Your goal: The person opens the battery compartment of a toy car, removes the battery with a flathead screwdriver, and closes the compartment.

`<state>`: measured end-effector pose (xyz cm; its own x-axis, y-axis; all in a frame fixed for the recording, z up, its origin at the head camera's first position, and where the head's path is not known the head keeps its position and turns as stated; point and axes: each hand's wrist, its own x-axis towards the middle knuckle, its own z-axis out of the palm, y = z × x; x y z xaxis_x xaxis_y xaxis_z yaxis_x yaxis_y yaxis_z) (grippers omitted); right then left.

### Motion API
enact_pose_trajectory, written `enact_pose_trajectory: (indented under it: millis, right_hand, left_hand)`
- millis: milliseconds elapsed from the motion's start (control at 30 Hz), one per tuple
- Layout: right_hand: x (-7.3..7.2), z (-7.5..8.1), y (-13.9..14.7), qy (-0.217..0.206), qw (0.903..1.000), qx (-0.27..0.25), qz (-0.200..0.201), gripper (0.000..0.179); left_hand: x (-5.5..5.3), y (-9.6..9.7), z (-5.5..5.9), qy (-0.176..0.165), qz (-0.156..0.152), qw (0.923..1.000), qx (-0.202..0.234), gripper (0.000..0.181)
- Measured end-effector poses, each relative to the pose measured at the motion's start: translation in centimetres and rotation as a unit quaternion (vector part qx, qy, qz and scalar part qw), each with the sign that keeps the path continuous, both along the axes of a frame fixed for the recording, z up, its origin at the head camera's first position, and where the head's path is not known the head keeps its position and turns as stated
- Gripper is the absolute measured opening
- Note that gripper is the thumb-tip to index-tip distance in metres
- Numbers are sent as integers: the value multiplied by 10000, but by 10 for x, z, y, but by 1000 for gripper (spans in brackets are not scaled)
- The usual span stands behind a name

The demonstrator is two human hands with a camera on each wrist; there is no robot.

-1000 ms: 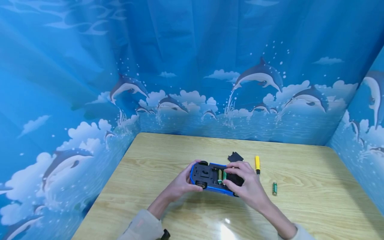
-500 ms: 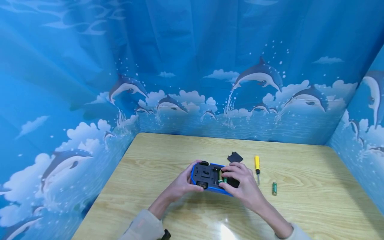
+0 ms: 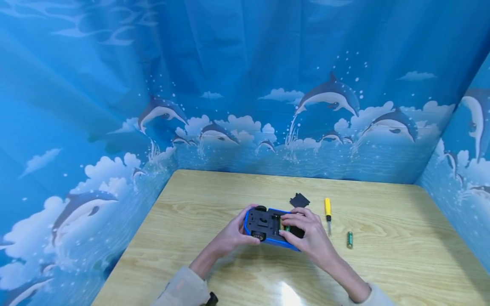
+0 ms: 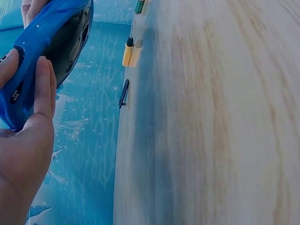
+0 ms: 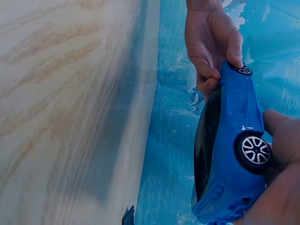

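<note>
A blue toy car [image 3: 264, 227] is held upside down above the table, its black underside up. My left hand [image 3: 231, 236] grips one end, thumb and fingers on opposite sides. Over the open battery compartment my right hand [image 3: 311, 233] pinches a green battery between thumb and fingertips; that battery is mostly hidden. Another green battery [image 3: 287, 228] shows partly beside it under the fingers. In the right wrist view the car body [image 5: 239, 117] turns its side and a silver-spoked wheel to the camera, with the right hand [image 5: 281, 183] behind it.
On the wooden table [image 3: 383, 225], a black battery cover [image 3: 300, 200] lies behind the car. A yellow-handled screwdriver [image 3: 327, 207] and a loose green battery [image 3: 350, 240] lie to the right. A blue dolphin-print curtain [image 3: 245, 85] surrounds the table's back and sides.
My right hand has shifted slightly left over the compartment, its fingertips now covering the left battery that showed earlier. The left hand and car have hardly moved.
</note>
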<state>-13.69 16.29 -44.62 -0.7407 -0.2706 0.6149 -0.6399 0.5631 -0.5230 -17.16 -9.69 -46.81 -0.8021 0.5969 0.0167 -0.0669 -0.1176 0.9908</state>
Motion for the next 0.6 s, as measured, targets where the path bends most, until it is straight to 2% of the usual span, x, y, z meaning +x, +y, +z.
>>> enact_pose_trajectory:
  millis: [333,600]
  right_hand:
    - [0,-1,0,98,9996,-31,273,25]
    - [-2,1,8,-43,9962,330,800,30]
  left_hand:
    - [1,0,1,6,-36,10000,37,98]
    - [2,-1,2,10,-29,10000,3,99]
